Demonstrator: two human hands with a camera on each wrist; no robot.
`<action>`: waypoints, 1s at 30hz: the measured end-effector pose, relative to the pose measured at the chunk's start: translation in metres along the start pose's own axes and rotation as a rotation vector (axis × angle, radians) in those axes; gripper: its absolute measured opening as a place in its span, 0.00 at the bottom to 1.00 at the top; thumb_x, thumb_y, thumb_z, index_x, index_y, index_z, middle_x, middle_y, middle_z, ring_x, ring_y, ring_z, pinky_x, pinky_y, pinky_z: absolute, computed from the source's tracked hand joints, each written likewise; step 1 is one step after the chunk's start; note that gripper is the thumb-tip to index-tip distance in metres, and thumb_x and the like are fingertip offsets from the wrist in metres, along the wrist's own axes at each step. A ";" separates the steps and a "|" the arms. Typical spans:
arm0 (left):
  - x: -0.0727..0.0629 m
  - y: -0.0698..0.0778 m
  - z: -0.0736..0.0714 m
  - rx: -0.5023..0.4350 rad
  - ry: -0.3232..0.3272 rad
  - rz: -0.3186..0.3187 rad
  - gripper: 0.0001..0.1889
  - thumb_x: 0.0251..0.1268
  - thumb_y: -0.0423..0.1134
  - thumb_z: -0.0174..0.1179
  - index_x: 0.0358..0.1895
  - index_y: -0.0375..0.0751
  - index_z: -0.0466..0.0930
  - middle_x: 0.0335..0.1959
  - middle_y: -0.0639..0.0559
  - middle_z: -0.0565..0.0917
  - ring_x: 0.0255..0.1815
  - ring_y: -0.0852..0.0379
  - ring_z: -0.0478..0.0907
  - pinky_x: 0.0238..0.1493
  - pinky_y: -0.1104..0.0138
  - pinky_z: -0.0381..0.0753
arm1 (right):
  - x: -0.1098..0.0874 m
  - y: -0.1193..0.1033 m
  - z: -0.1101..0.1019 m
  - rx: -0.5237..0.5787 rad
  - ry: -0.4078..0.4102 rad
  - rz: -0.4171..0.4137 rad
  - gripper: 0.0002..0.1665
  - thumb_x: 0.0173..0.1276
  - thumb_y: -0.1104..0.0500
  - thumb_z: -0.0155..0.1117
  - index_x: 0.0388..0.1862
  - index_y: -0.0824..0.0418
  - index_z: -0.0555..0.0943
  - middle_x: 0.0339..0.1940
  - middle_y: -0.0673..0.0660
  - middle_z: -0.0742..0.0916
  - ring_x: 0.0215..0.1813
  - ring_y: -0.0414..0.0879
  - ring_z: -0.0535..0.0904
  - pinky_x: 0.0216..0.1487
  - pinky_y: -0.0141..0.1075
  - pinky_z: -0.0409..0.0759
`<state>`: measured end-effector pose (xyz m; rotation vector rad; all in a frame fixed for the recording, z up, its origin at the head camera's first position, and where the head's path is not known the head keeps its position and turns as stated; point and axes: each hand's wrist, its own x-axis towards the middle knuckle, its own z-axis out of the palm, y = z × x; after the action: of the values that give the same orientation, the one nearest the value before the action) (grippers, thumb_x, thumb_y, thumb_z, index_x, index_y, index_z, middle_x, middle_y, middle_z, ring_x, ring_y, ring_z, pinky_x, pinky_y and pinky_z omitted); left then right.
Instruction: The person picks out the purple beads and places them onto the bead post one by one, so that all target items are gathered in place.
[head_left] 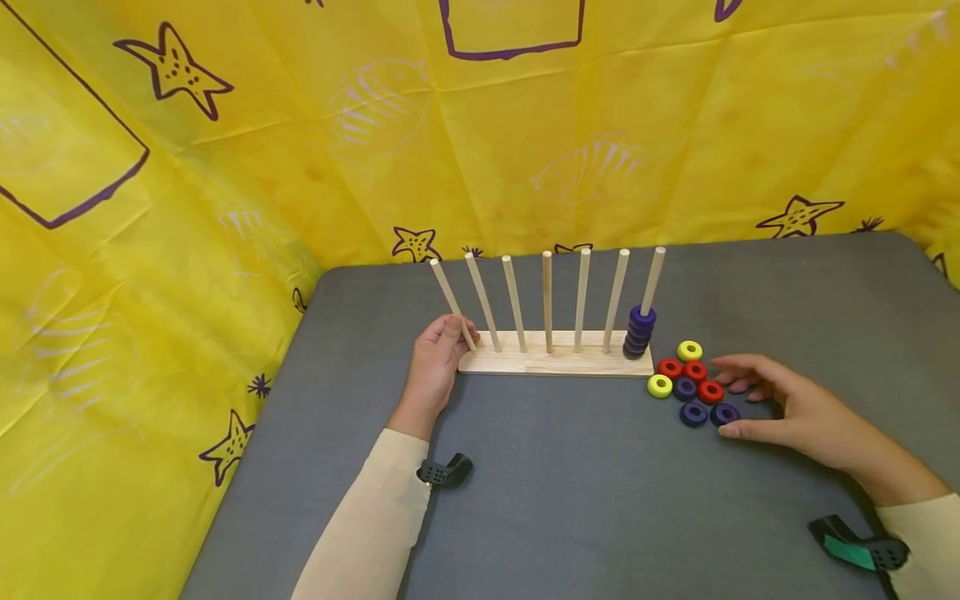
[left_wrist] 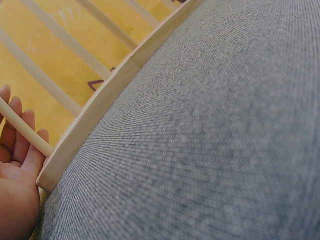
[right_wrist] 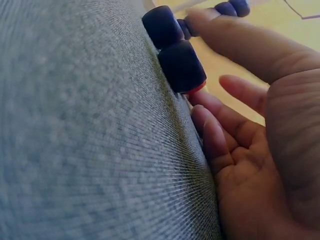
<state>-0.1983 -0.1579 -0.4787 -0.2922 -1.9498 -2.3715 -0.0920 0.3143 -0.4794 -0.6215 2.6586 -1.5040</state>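
In the head view, a wooden peg rack [head_left: 562, 362] stands on the table with a row of several upright pegs. Purple rings [head_left: 638, 333] are stacked on its rightmost peg. My left hand [head_left: 438, 358] holds the rack's left end, fingers behind the first peg [left_wrist: 25, 127] in the left wrist view. Right of the rack lie loose rings: yellow ones [head_left: 659, 386], red ones [head_left: 711, 392] and purple ones [head_left: 693, 414]. My right hand [head_left: 806, 412] is spread beside them, thumb tip at the nearest purple ring [head_left: 725, 414] and fingers near the red ones.
The grey tabletop [head_left: 562, 500] extends toward me and to both sides. Behind and to the left hangs a yellow cloth [head_left: 480, 150] with sea-creature drawings. Each wrist wears a dark strap, the left strap [head_left: 446, 472] and the right strap [head_left: 858, 546].
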 end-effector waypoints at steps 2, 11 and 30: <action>0.000 0.000 0.000 -0.007 0.006 -0.001 0.19 0.87 0.47 0.55 0.43 0.33 0.82 0.43 0.44 0.82 0.48 0.51 0.81 0.57 0.61 0.80 | 0.001 0.001 0.001 -0.026 -0.006 0.009 0.45 0.60 0.70 0.86 0.74 0.62 0.76 0.57 0.52 0.85 0.53 0.40 0.78 0.54 0.21 0.72; 0.000 0.000 0.000 -0.033 0.015 0.003 0.20 0.87 0.47 0.56 0.43 0.30 0.82 0.41 0.43 0.82 0.47 0.50 0.82 0.56 0.62 0.81 | 0.002 0.008 0.001 -0.044 0.048 0.013 0.29 0.67 0.75 0.78 0.66 0.65 0.83 0.53 0.50 0.88 0.48 0.40 0.79 0.49 0.22 0.75; 0.000 -0.002 -0.001 -0.043 0.009 0.007 0.22 0.81 0.54 0.61 0.43 0.33 0.83 0.43 0.41 0.82 0.47 0.50 0.82 0.56 0.62 0.81 | 0.000 0.012 -0.004 -0.143 0.130 0.050 0.22 0.64 0.77 0.79 0.55 0.63 0.88 0.49 0.50 0.84 0.44 0.38 0.77 0.43 0.22 0.74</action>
<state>-0.1989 -0.1583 -0.4807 -0.2892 -1.8928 -2.4091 -0.0964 0.3230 -0.4869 -0.4754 2.8761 -1.3964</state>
